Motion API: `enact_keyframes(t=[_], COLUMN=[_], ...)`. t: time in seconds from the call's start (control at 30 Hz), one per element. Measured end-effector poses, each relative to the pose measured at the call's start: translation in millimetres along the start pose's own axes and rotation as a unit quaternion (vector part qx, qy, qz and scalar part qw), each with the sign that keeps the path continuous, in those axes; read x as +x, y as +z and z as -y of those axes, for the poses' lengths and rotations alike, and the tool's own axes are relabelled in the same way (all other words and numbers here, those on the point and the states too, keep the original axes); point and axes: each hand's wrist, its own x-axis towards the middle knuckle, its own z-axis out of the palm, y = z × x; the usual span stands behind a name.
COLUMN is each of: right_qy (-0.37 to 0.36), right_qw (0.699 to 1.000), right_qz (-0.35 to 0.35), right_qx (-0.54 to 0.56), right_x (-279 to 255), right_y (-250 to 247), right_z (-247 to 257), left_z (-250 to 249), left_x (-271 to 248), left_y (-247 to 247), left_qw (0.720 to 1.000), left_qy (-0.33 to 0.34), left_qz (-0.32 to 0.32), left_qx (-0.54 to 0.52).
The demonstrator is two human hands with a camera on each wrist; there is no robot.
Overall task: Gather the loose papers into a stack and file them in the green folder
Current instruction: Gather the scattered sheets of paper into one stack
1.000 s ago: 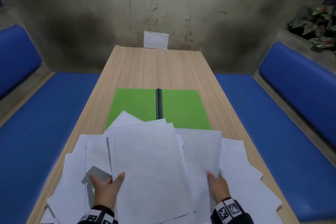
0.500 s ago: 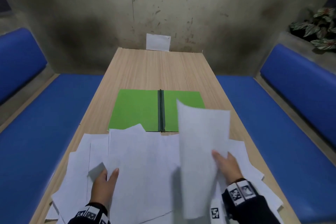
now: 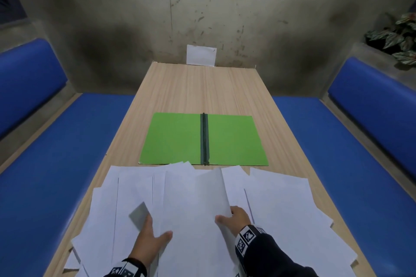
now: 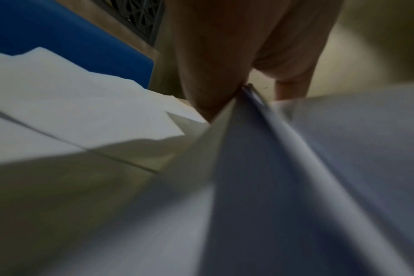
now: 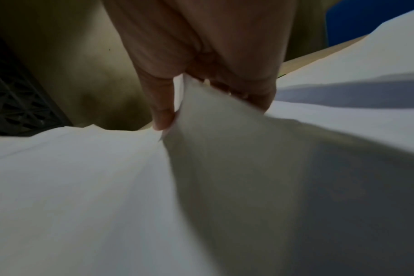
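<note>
The green folder (image 3: 175, 139) lies open and flat in the middle of the wooden table (image 3: 202, 87), dark spine up. White loose papers (image 3: 281, 204) fan across the near end of the table, their far edges just touching the folder's near edge. A partly gathered pile of sheets (image 3: 193, 204) sits in the centre. My left hand (image 3: 157, 229) grips the pile's left edge, thumb on top; in the left wrist view the fingers (image 4: 213, 84) pinch several sheets. My right hand (image 3: 227, 216) pinches the right edge of the top sheet (image 5: 213, 121) between thumb and fingers.
Blue padded benches (image 3: 67, 153) run along both sides of the table. A small white card (image 3: 201, 55) leans against the stained wall at the far end. A potted plant (image 3: 398, 38) stands on a ledge at the right. Some papers overhang the table's near edges.
Half a second ago my right hand held a sheet upright at the right. It has carried it left and lowered it onto the centre pile. The left hand stays on the pile's left edge.
</note>
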Motion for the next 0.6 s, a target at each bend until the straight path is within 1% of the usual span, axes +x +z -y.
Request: enact_keyframes(t=[0.07, 0.17, 0.23, 0.3, 0.4, 0.47, 0.53, 0.6], right_qy=[-0.015, -0.029, -0.044, -0.065, -0.116, -0.166, -0.217, -0.243], right_qw=[0.999, 0.989, 0.974, 0.96, 0.946, 0.941, 0.928, 0.925], right_qz=[-0.009, -0.029, -0.009, 0.015, 0.046, 0.033, 0.024, 0.025], right_qx=[0.033, 0.139, 0.222, 0.273, 0.299, 0.293, 0.301, 0.292], right_x=[1, -2, -8, -11, -29, -51, -74, -88], right_y=[0, -11, -23, -38, -59, -77, -92, -100], right_z=[-4, -6, 0, 7, 20, 34, 48, 53], left_z=[-3, -22, -33, -45, -62, -76, -89, -97], left_x=[-1, -7, -9, -12, -21, -30, -39, -48], left_y=[0, -5, -11, -19, -30, -36, -41, -46], left_qw=[1.0, 0.998, 0.996, 0.992, 0.986, 0.98, 0.973, 0.967], left_qy=[0.021, 0.056, 0.079, 0.11, 0.138, 0.147, 0.182, 0.198], left_qz=[0.011, 0.03, 0.038, 0.035, 0.042, 0.05, 0.037, 0.04], left_qx=[0.012, 0.002, -0.027, -0.049, -0.082, -0.124, -0.138, -0.157])
